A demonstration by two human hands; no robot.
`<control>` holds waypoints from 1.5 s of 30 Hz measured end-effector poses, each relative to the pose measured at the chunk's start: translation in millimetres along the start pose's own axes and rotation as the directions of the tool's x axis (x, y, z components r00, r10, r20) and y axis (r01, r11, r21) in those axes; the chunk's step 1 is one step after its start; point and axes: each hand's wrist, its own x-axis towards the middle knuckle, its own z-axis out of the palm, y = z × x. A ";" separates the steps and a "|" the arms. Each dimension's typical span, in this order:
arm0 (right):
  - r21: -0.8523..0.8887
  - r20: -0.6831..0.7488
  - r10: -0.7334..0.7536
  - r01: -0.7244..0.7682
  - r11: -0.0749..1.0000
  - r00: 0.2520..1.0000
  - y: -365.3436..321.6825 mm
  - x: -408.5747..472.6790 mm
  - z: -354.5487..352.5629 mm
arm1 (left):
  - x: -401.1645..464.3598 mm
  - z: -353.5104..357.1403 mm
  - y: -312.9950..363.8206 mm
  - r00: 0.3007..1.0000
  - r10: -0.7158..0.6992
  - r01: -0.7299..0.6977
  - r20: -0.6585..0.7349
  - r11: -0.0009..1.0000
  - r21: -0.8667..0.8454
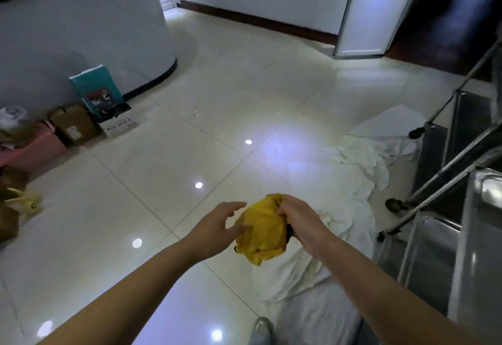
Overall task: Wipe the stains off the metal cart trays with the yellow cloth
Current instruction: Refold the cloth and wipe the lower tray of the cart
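Note:
A crumpled yellow cloth (262, 232) hangs in the air in front of me, over the tiled floor. My right hand (300, 221) grips its upper right side with closed fingers. My left hand (217, 226) is spread open beside the cloth's left edge, fingertips touching or nearly touching it. The metal cart (461, 209) lies tipped at the right edge of the view, its shiny trays (434, 252) and thin legs with small black wheels (394, 204) pointing toward me. Both hands are well left of the cart.
A white sheet (350, 190) is spread on the floor under the cart and hands. Cardboard boxes (74, 124), a teal box (99, 92) and a pink bin (35, 149) line a curved white counter (81, 32) at left. A white door (377, 10) stands open behind.

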 end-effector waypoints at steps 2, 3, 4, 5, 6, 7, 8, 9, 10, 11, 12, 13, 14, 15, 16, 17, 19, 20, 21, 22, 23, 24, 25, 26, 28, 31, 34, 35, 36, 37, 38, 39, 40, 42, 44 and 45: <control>0.020 0.014 -0.037 0.037 0.999 0.999 -18.2 12.8 -12.0 | 38.6 -11.7 9.8 0.995 0.050 -0.056 0.091 0.997 0.059; 0.038 0.011 -0.055 0.054 0.998 0.998 -26.2 18.1 -19.8 | 57.2 -16.6 16.6 0.987 0.061 -0.069 0.149 0.996 0.047; 0.055 -0.004 -0.068 0.068 0.996 0.998 -33.6 22.7 -28.8 | 75.7 -20.2 24.2 0.978 0.067 -0.074 0.200 0.997 0.029; 0.078 -0.033 -0.075 0.078 0.994 0.997 -40.2 26.8 -39.0 | 93.3 -22.7 31.1 0.968 0.078 -0.084 0.238 0.996 0.015; 0.110 -0.070 -0.078 0.085 0.990 0.995 -45.4 31.2 -50.5 | 111.9 -23.6 38.2 0.960 0.100 -0.107 0.262 0.994 0.014; 0.150 -0.108 -0.075 0.090 0.985 0.991 -48.8 35.9 -62.6 | 131.3 -22.4 44.2 0.953 0.124 -0.135 0.276 0.991 0.020; 0.189 -0.143 -0.067 0.094 0.978 0.987 -51.0 40.2 -74.8 | 151.6 -19.5 51.0 0.945 0.150 -0.166 0.291 0.986 0.031; 0.219 -0.173 -0.060 0.098 0.971 0.983 -51.5 45.1 -86.8 | 172.1 -15.3 59.1 0.935 0.176 -0.200 0.309 0.979 0.048; 0.233 -0.200 -0.056 0.103 0.967 0.978 -51.1 49.8 -98.7 | 191.7 -10.2 69.2 0.922 0.200 -0.234 0.331 0.970 0.067; 0.216 -0.229 -0.056 0.106 0.971 0.972 -49.7 54.6 -110.7 | 210.9 -3.9 79.8 0.907 0.225 -0.269 0.357 0.960 0.079; 0.173 -0.262 -0.052 0.100 0.980 0.964 -48.7 59.3 -122.1 | 229.6 2.4 90.3 0.889 0.255 -0.307 0.381 0.948 0.081; 0.119 -0.297 -0.040 0.079 0.990 0.954 -48.1 63.0 -132.6 | 246.8 8.0 100.0 0.870 0.286 -0.341 0.401 0.937 0.072; 0.082 -0.334 -0.021 0.051 0.995 0.942 -47.8 66.4 -141.1 | 262.5 12.5 108.9 0.853 0.311 -0.368 0.418 0.928 0.059; 0.081 -0.386 -0.003 0.037 0.996 0.923 -46.1 71.3 -150.4 | 281.1 16.8 118.2 0.827 0.336 -0.400 0.450 0.915 0.051; 0.112 -0.458 0.016 0.040 0.993 0.889 -43.6 78.0 -160.6 | 305.3 22.4 129.3 0.787 0.361 -0.443 0.500 0.895 0.050; 0.155 -0.525 0.039 0.050 0.987 0.850 -40.8 83.9 -168.6 | 327.9 27.8 138.6 0.744 0.383 -0.485 0.547 0.873 0.049; 0.203 -0.633 0.086 0.058 0.978 0.769 -37.3 90.5 -179.0 | 367.5 39.9 155.4 0.656 0.426 -0.579 0.624 0.813 0.054; 0.216 -0.686 0.114 0.052 0.975 0.718 -33.7 93.6 -182.3 | 385.9 46.0 162.1 0.614 0.442 -0.636 0.654 0.767 0.078; 0.236 -0.738 0.153 0.040 0.971 0.657 -29.9 95.9 -183.5 | 402.2 51.9 167.0 0.582 0.447 -0.687 0.679 0.718 0.116; 0.271 -0.786 0.201 0.034 0.962 0.585 -26.0 97.8 -183.7 | 417.0 57.2 171.0 0.555 0.449 -0.730 0.700 0.666 0.151; 0.318 -0.825 0.249 0.053 0.947 0.507 -21.2 99.3 -183.8 | 430.5 63.2 175.3 0.522 0.451 -0.766 0.724 0.621 0.165; 0.364 -0.855 0.289 0.099 0.926 0.431 -15.4 100.6 -184.4 | 443.0 70.6 180.3 0.479 0.454 -0.800 0.751 0.578 0.161; 0.401 -0.875 0.328 0.153 0.903 0.357 -9.2 100.7 -184.7 | 453.2 78.7 185.3 0.436 0.454 -0.828 0.777 0.541 0.148; 0.443 -0.881 0.382 0.201 0.874 0.281 -2.5 99.7 -184.8 | 461.0 87.6 190.4 0.393 0.451 -0.850 0.802 0.510 0.129; 0.547 -0.837 0.525 0.272 0.791 0.155 13.4 94.2 -181.8 | 469.5 108.0 199.8 0.305 0.440 -0.889 0.844 0.449 0.087; 0.609 -0.770 0.637 0.328 0.722 0.028 37.8 77.8 -174.7 | 469.2 144.6 212.5 0.179 0.420 -0.933 0.890 0.359 0.018; 0.623 -0.722 0.685 0.340 0.704 -0.094 60.3 58.7 -171.3 | 461.4 184.0 223.7 0.070 0.362 -0.971 0.929 0.237 -0.019; 0.625 -0.705 0.697 0.350 0.697 -0.130 70.0 53.1 -171.3 | 458.4 197.3 226.6 0.046 0.334 -0.985 0.941 0.175 -0.014; 0.632 -0.686 0.710 0.354 0.689 -0.158 80.1 48.8 -172.5 | 455.8 210.5 229.3 0.031 0.305 -0.992 0.952 0.127 -0.008; 0.642 -0.667 0.723 0.353 0.680 -0.179 90.3 45.2 -174.2 | 453.2 222.9 231.3 0.024 0.278 -0.995 0.960 0.099 -0.004; 0.652 -0.649 0.735 0.354 0.670 -0.197 101.8 42.0 -177.4 | 451.0 236.1 232.4 0.022 0.261 -0.996 0.965 0.086 -0.001; 0.657 -0.635 0.743 0.359 0.663 -0.212 113.7 39.4 -181.2 | 449.3 250.4 233.0 0.020 0.252 -0.997 0.967 0.075 0.001; 0.662 -0.621 0.751 0.364 0.655 -0.224 125.9 38.2 -184.9 | 448.0 265.9 233.3 0.017 0.241 -0.998 0.970 0.058 0.003; 0.674 -0.584 0.774 0.385 0.630 -0.245 153.2 37.7 -192.0 | 445.5 300.3 232.4 0.005 0.210 -1.000 0.978 0.022 0.001; 0.687 -0.538 0.792 0.396 0.610 -0.288 186.5 39.9 -197.2 | 442.2 340.5 226.9 -0.009 0.189 -1.000 0.982 0.009 -0.011; 0.695 -0.514 0.798 0.392 0.602 -0.315 205.9 42.6 -200.4 | 441.2 362.2 221.5 -0.026 0.188 -1.000 0.982 0.000 -0.026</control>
